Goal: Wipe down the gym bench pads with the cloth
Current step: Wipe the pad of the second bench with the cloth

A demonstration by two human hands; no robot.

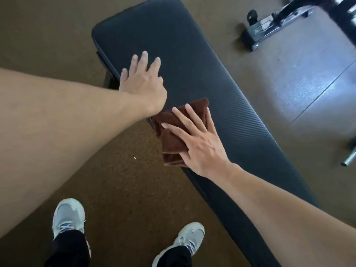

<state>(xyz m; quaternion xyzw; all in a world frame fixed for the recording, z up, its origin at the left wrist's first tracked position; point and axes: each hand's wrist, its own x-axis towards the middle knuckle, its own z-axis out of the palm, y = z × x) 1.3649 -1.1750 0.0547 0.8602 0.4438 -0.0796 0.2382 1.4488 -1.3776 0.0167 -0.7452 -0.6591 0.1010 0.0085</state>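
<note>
A long black ribbed bench pad (202, 60) runs diagonally from upper left to lower right. A folded brown cloth (171, 132) lies over the pad's near edge, partly hanging off it. My right hand (198, 143) lies flat on the cloth with straight, spread fingers, pressing it against the pad. My left hand (143, 78) rests palm down on the pad just beyond the cloth, its fingers spread and straight.
Brown carpet floor (119, 180) surrounds the bench. My two grey shoes (68, 214) stand on it near the bench. A metal machine base (269, 29) sits at the upper right on a shiny grey floor. A metal bar end (348, 160) pokes in at the right edge.
</note>
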